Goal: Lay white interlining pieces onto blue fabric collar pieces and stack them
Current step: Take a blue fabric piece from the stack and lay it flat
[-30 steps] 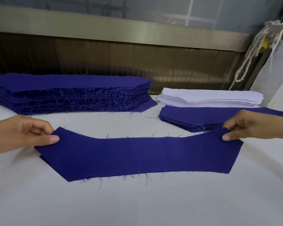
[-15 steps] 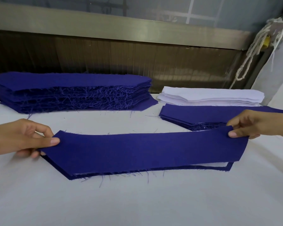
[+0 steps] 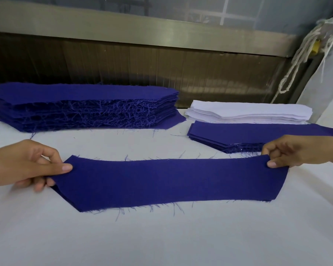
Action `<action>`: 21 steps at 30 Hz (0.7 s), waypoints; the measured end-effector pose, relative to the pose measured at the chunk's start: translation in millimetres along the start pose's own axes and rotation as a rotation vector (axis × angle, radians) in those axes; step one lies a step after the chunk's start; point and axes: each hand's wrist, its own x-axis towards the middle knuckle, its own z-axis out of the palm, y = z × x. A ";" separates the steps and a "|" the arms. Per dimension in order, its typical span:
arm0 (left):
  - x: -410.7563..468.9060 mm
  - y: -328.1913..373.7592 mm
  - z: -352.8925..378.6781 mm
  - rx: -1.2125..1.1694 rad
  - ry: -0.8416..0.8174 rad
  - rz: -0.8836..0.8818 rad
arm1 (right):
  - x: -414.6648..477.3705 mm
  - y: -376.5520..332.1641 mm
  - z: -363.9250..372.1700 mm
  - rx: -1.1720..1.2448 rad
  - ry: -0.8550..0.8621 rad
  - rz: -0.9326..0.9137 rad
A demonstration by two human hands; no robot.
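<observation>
Pinching blue collar piece (image 3: 167, 181) front-centre on tabletop (image 3: 161, 237), left hand (image 3: 33, 166) and right hand (image 3: 296, 152) each curled on a far corner; looks light, limp, fray-prone, so best taken by the ends, held lightly taut.

So the blue collar piece (image 3: 167, 183) I'm on is a long strip with slanted ends and frayed, thready edges. It's lying nearly flat across the near middle of the white table (image 3: 161, 242). Its left end is pinched in my left hand (image 3: 27, 164) and its far right corner in my right hand (image 3: 296, 150). Another blue edge peeks out under its near left corner. Far left is the tall stack of blue pieces (image 3: 81, 106), super fuzzy down the side. Far right is the white interlining stack (image 3: 248, 112), with a low blue stack (image 3: 258, 133) just on its near side.
</observation>
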 end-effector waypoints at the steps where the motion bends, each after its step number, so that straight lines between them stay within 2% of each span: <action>1: -0.7 1.0 0.1 -0.004 0.000 -0.004 | -0.5 -1.3 0.6 0.006 -0.005 -0.001; 12: -17.9 13.4 9.3 0.081 0.066 0.027 | -4.9 -14.6 5.9 -0.006 -0.001 0.047; 16: -21.0 9.3 8.3 0.163 0.177 0.058 | -7.2 -23.2 7.2 -0.088 0.063 0.162; 21: -11.5 -10.3 -4.6 0.289 0.318 0.216 | -7.6 -26.7 7.0 -0.164 0.178 0.244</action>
